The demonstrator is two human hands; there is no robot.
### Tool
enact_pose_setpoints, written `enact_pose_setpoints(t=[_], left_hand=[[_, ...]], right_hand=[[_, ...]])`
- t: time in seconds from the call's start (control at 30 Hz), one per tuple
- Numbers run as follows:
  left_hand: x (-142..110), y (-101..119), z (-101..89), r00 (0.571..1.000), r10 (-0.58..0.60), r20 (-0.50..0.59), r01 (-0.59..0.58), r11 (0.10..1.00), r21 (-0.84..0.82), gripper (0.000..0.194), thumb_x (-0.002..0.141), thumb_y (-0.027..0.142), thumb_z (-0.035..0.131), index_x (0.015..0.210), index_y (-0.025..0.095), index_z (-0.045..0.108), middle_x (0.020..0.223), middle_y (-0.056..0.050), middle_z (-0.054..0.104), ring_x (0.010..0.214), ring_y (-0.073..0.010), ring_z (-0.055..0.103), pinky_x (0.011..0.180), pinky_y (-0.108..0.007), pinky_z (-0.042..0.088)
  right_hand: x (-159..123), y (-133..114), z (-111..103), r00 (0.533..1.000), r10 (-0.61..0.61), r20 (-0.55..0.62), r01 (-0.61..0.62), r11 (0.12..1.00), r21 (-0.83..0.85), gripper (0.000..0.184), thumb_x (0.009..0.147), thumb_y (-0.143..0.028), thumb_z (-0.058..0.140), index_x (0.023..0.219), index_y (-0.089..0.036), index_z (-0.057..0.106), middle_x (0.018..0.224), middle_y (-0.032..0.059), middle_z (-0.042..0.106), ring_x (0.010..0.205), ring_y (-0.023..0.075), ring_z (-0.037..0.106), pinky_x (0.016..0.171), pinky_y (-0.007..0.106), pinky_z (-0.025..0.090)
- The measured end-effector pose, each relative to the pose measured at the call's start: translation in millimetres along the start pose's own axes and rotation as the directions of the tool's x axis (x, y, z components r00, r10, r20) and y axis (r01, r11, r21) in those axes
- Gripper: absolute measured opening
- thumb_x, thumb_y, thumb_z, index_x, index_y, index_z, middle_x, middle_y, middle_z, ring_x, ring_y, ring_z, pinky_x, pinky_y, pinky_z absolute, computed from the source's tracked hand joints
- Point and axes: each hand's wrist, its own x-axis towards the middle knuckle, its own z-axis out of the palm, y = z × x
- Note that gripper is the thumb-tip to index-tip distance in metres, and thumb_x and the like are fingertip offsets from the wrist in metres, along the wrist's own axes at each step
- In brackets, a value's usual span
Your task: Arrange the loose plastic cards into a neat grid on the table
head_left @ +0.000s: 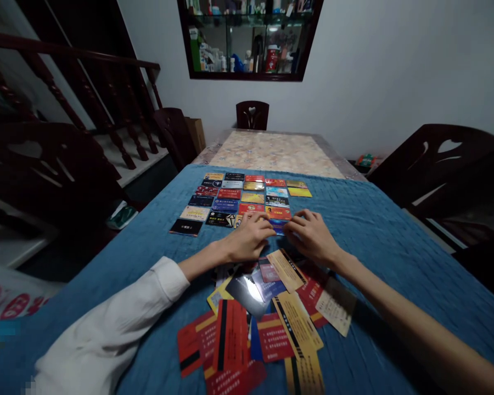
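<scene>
Flanking the blue card (pixel 278 226) at its nine and three o'clock, both hands are low over the cloth (pixel 370 236), fingers bent. The left hand (pixel 251 237) has its fingertips at the card's nine o'clock edge; the right hand (pixel 310 236) has its own at the three o'clock edge. I cannot tell whether either is gripping the card or only touching it, as the undersides of both are hidden.

The blue card lies at the six o'clock end of its column, with an orange card (pixel 278 213) just beside it at twelve. More cards lie face up in rows from ten to one o'clock: a black card (pixel 186 227) marks the near corner at nine, a yellow card (pixel 299 192) is near one. Another card is partly covered by the left hand.

At six o'clock, near both wrists, is a loose pile (pixel 271 334) of overlapping cards, red, gold and silver among them. A striped red card (pixel 233 334) lies on top toward seven; a beige card (pixel 336 304) sticks out toward four.

Beyond the cloth, at twelve, are the patterned tabletop (pixel 271 147), a chair (pixel 252 114) and a wall cabinet (pixel 247 75).
</scene>
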Motion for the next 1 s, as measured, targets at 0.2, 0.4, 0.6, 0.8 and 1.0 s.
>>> enact_pose_setpoints(t=[0.2, 0.4, 0.6, 0.8, 1.0], left_hand=[[-10.3, 22.7, 5.5, 0.984, 0.084, 0.156, -0.064, 0.99, -0.128, 0.027, 0.092, 0.019, 0.053, 0.117, 0.02, 0.063, 0.135, -0.01, 0.061, 0.14, -0.0331, 0.035, 0.111, -0.061, 0.028], [-14.8, 30.0, 1.9, 0.967, 0.043, 0.251, -0.009, 0.991, -0.133, 0.029, 0.094, 0.023, 0.052, 0.122, 0.021, 0.059, 0.144, -0.008, 0.055, 0.145, -0.032, 0.03, 0.114, -0.066, 0.022], [-27.1, 32.1, 6.0, 0.977, 0.017, 0.214, 0.008, 0.993, -0.117, 0.034, 0.093, 0.023, 0.053, 0.127, 0.02, 0.058, 0.14, -0.009, 0.057, 0.145, -0.0328, 0.03, 0.113, -0.065, 0.025], [-34.8, 31.6, 8.4, 0.989, 0.071, 0.133, -0.066, 0.997, -0.038, 0.02, 0.091, 0.03, 0.058, 0.105, 0.018, 0.065, 0.14, -0.014, 0.055, 0.141, -0.0356, 0.035, 0.11, -0.063, 0.03], [-35.9, 35.9, 2.3, 0.987, 0.085, 0.134, -0.075, 0.994, -0.074, 0.009, 0.089, 0.024, 0.061, 0.088, 0.016, 0.063, 0.13, -0.015, 0.062, 0.137, -0.0344, 0.041, 0.108, -0.059, 0.034]], right_hand=[[-29.9, -22.1, -11.9, 0.999, -0.029, 0.027, 0.029, 0.999, 0.028, 0.016, 0.096, -0.029, 0.053, 0.097, -0.022, 0.067, 0.096, 0.0067, 0.071, 0.106, 0.0269, 0.049, 0.085, 0.042, 0.03], [-39.2, -35.4, -18.0, 0.997, -0.025, 0.078, 0.019, 0.996, 0.085, 0.018, 0.095, -0.036, 0.056, 0.097, -0.023, 0.069, 0.098, 0.0072, 0.071, 0.108, 0.0284, 0.05, 0.088, 0.044, 0.033], [-39.7, -43.6, -20.3, 0.992, -0.042, 0.12, 0.027, 0.991, 0.129, 0.024, 0.094, -0.04, 0.055, 0.104, -0.024, 0.07, 0.101, 0.0084, 0.071, 0.109, 0.0301, 0.052, 0.088, 0.048, 0.035], [-41.2, -50.7, -23.3, 0.987, -0.072, 0.146, 0.055, 0.991, 0.123, 0.037, 0.095, -0.05, 0.051, 0.112, -0.024, 0.069, 0.107, 0.0117, 0.07, 0.11, 0.0325, 0.051, 0.09, 0.052, 0.037], [-44.0, -54.6, -30.1, 0.972, -0.108, 0.21, 0.08, 0.987, 0.139, 0.052, 0.09, -0.062, 0.053, 0.118, -0.021, 0.067, 0.108, 0.0137, 0.067, 0.107, 0.0334, 0.051, 0.09, 0.053, 0.037]])
